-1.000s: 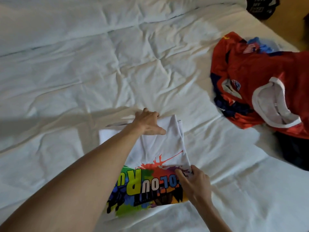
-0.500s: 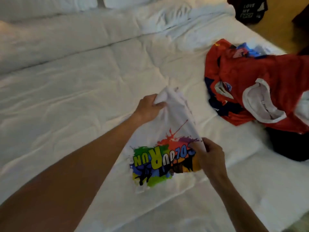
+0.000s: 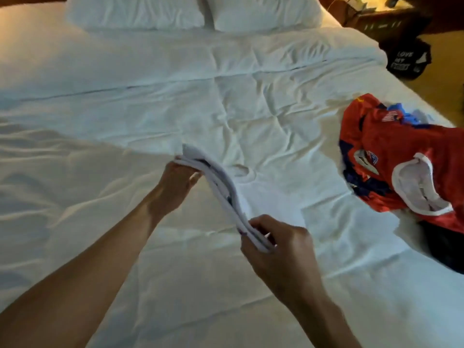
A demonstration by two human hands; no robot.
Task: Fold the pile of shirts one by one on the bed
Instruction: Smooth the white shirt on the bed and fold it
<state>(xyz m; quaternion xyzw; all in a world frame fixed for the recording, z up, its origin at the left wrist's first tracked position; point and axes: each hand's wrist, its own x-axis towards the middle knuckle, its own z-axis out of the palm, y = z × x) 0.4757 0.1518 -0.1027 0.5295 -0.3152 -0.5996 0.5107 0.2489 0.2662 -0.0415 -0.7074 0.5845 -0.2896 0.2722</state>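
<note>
The folded white shirt (image 3: 221,194) is now lifted off the bed (image 3: 100,121) and seen edge-on, its print hidden. The left hand (image 3: 175,185) grasps its far end, the right hand (image 3: 278,243) pinches the near end. It seems fully in the air.

White bed (image 3: 175,101), two pillows (image 3: 140,11) at head, shirt pile (image 3: 401,156) right edge

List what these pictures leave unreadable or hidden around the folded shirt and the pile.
- Folded white shirt, head view: edge-on, so its print hardly shows.
- Left hand fingers: behind the shirt's far end.
- Right hand fingertips: tucked around the near end.
- Red jersey pile: cut off by the right edge; count unknown.
- Dark item beyond the bed: lettering too small.
</note>
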